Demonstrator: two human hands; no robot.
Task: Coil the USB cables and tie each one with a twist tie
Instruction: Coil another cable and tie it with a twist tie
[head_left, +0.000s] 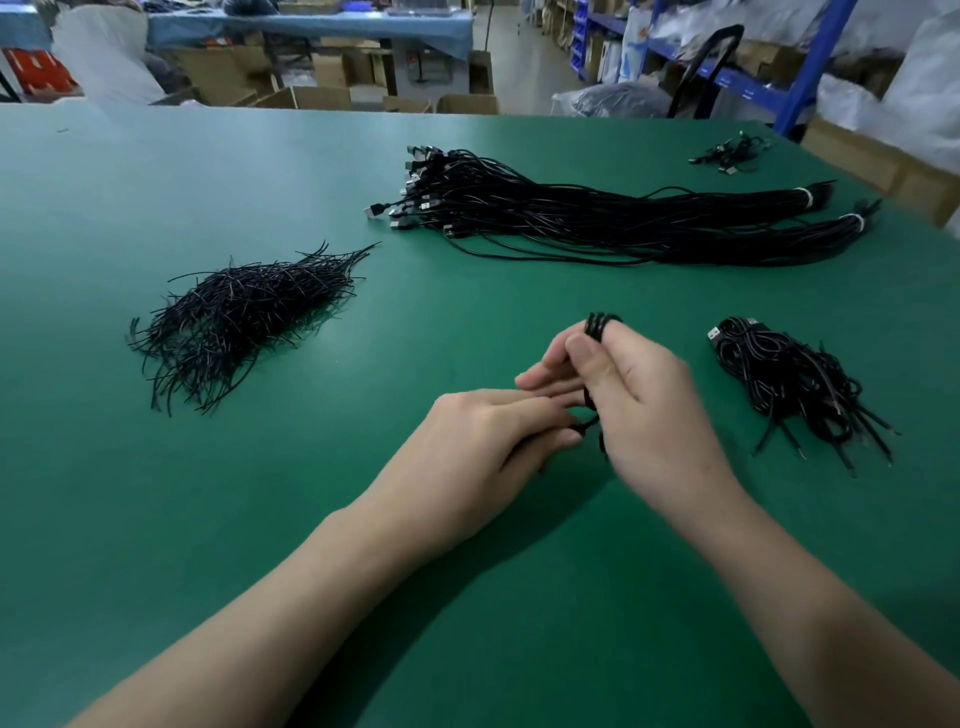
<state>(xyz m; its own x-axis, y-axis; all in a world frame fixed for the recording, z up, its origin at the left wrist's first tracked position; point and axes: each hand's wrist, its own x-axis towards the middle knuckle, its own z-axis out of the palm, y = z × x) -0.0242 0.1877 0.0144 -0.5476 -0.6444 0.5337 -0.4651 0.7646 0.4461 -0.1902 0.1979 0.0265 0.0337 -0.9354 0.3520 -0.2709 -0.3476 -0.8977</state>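
Note:
My right hand (641, 395) grips a coiled black USB cable (601, 323), whose loops stick out above my thumb. My left hand (488, 436) meets it from the left and pinches a thin black twist tie (586, 423) at the coil's lower part. Most of the coil is hidden inside my right hand. A heap of black twist ties (244, 317) lies on the left of the green table (156, 197). A big bundle of uncoiled black USB cables (597, 218) lies at the back. A pile of coiled, tied cables (789, 384) sits to the right.
A few more cables (730, 153) lie at the table's far right corner. Beyond the table's far edge stand cardboard boxes (311, 96), a blue-covered bench (311, 26) and blue shelving (810, 67) on the right.

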